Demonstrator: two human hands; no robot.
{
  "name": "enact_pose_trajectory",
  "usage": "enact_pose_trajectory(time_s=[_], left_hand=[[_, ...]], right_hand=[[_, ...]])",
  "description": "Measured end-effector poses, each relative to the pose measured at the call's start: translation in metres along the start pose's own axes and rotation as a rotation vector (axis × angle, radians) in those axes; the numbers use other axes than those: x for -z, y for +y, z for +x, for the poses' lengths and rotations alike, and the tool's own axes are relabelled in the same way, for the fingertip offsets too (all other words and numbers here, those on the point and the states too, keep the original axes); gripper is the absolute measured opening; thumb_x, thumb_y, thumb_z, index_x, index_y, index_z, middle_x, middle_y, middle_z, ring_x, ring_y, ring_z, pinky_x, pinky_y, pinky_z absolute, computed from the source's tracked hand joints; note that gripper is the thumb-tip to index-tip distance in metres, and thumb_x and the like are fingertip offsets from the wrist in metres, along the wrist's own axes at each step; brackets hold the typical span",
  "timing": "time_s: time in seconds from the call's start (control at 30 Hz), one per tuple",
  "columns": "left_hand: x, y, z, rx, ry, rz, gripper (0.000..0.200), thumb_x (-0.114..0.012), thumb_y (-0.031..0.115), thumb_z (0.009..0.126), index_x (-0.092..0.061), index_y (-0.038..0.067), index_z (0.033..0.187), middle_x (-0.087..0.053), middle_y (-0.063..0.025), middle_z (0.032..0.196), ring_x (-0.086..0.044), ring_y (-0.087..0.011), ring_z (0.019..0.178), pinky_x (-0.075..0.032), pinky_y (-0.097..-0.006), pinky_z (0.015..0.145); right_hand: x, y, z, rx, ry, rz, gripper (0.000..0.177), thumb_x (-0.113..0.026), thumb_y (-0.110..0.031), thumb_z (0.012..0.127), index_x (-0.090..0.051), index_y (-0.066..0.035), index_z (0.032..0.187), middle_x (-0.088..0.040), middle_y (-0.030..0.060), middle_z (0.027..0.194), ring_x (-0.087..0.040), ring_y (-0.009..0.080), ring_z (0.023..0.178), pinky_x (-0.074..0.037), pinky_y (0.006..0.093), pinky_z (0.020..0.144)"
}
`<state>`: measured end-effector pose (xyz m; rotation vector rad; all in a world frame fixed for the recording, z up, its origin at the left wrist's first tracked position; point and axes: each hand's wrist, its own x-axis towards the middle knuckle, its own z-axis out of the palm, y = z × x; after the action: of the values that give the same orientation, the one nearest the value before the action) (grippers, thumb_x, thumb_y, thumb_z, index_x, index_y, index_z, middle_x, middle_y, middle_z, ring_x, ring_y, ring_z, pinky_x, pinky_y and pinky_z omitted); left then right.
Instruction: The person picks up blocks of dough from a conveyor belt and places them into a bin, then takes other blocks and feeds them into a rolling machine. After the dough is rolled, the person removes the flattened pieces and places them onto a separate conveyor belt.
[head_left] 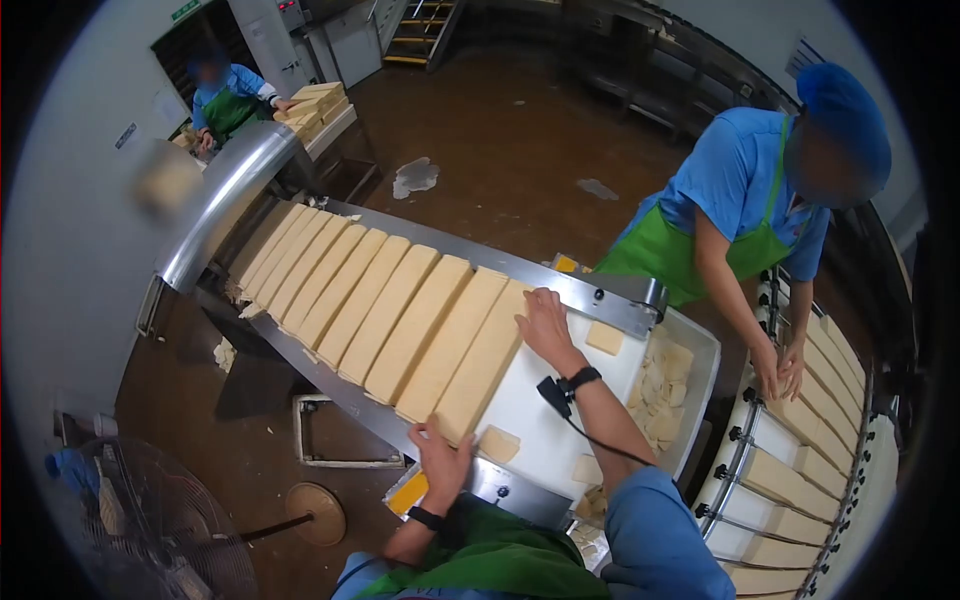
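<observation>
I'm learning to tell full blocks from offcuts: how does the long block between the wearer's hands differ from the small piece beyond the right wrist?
The long block is much longer and thicker; the small piece is short and flat. The long block ends a row; the small piece lies apart on the white surface. The long block has a hand at each end; the small piece is untouched. Both are pale yellow.

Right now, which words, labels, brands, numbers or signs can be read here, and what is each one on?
No text can be read for certain.
Green sign, top left: too small.
Blue-and-white sign, upper left: too small.
White sign, upper right: too blurred.
Wearer's apron, bottom edge: faint mark, unreadable.
</observation>
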<state>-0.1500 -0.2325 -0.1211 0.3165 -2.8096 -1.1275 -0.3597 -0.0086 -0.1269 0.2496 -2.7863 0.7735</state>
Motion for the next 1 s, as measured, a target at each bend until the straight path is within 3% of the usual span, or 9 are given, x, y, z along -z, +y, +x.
enact_pose_trajectory(time_s=[0.1,0.3,0.43,0.53,0.67,0.8,0.87,0.93,1.0], left_hand=[[-0.008,0.004,0.006,0.001,-0.034,-0.035,0.079,-0.082,0.02,0.074,-0.039,-0.005,0.135,-0.038,-0.0266,0.122,-0.051,-0.0458,0.108,-0.048,-0.049,0.09],[-0.009,0.017,0.017,0.085,-0.124,-0.016,0.081,-0.083,0.019,0.072,-0.037,-0.002,0.135,-0.04,-0.0244,0.122,-0.05,-0.0446,0.111,-0.047,-0.0484,0.09],[-0.012,0.025,0.019,0.087,-0.14,0.034,0.08,-0.085,0.019,0.069,-0.04,-0.001,0.132,-0.042,-0.0233,0.12,-0.05,-0.0436,0.112,-0.048,-0.048,0.089],[-0.015,0.023,0.021,-0.113,-0.192,0.098,0.079,-0.087,0.021,0.066,-0.044,0.002,0.129,-0.044,-0.0218,0.119,-0.052,-0.0431,0.109,-0.049,-0.049,0.085],[-0.015,0.034,0.032,-0.258,-0.401,0.173,0.082,-0.086,0.029,0.067,-0.044,0.006,0.135,-0.044,-0.0225,0.128,-0.056,-0.0433,0.107,-0.051,-0.0498,0.083],[-0.032,0.036,0.039,-0.271,-0.472,0.322,0.086,-0.082,0.034,0.069,-0.043,0.007,0.14,-0.042,-0.0239,0.138,-0.058,-0.043,0.108,-0.052,-0.0496,0.087],[-0.055,0.017,0.038,-0.421,-0.364,0.276,0.082,-0.082,0.031,0.069,-0.045,0.007,0.137,-0.044,-0.0238,0.136,-0.058,-0.0431,0.109,-0.05,-0.0512,0.089],[-0.051,0.025,0.038,-0.295,-0.485,0.169,0.071,-0.078,0.023,0.07,-0.049,0.006,0.133,-0.046,-0.0238,0.133,-0.053,-0.0439,0.116,-0.046,-0.0523,0.095],[-0.03,0.07,0.016,-0.32,-0.378,0.197,0.06,-0.075,0.017,0.072,-0.052,0.005,0.127,-0.047,-0.0226,0.131,-0.05,-0.043,0.12,-0.041,-0.0513,0.1]], right_hand=[[-0.018,-0.003,0.023,-0.124,-0.136,-0.203,0.049,-0.073,-0.028,0.082,-0.061,0.001,0.119,-0.052,0.0138,0.118,-0.047,0.0297,0.114,-0.037,0.0463,0.095],[-0.04,-0.003,0.036,-0.201,-0.1,-0.326,0.049,-0.071,-0.036,0.08,-0.063,-0.001,0.113,-0.054,0.0136,0.112,-0.049,0.0292,0.112,-0.035,0.0473,0.09],[-0.023,0.018,0.016,-0.203,-0.107,-0.145,0.05,-0.071,-0.039,0.081,-0.064,0.003,0.107,-0.059,0.0198,0.109,-0.055,0.0352,0.108,-0.04,0.0508,0.094],[0.008,0.063,-0.029,-0.196,-0.034,-0.148,0.055,-0.07,-0.043,0.082,-0.065,0.006,0.106,-0.064,0.0272,0.11,-0.059,0.0441,0.106,-0.046,0.0496,0.097],[0.074,0.077,-0.101,-0.473,0.093,-0.036,0.062,-0.068,-0.048,0.083,-0.057,0.005,0.114,-0.062,0.027,0.105,-0.059,0.0439,0.102,-0.048,0.0507,0.092],[0.052,0.088,-0.153,-0.374,0.191,-0.329,0.061,-0.071,-0.045,0.083,-0.055,0.002,0.118,-0.062,0.0246,0.103,-0.061,0.0405,0.096,-0.05,0.048,0.083],[0.066,0.06,-0.153,-0.568,0.175,-0.038,0.049,-0.07,-0.034,0.084,-0.059,0.003,0.113,-0.062,0.0242,0.106,-0.059,0.0409,0.099,-0.047,0.0479,0.091],[0.071,0.045,-0.173,-0.592,0.288,-0.02,0.05,-0.071,-0.032,0.082,-0.058,0.003,0.115,-0.062,0.0256,0.105,-0.059,0.0422,0.098,-0.046,0.0484,0.092],[0.091,0.033,-0.198,-0.624,0.342,0.017,0.054,-0.07,-0.031,0.083,-0.055,0.005,0.12,-0.059,0.0272,0.11,-0.055,0.0434,0.105,-0.043,0.0491,0.095]])
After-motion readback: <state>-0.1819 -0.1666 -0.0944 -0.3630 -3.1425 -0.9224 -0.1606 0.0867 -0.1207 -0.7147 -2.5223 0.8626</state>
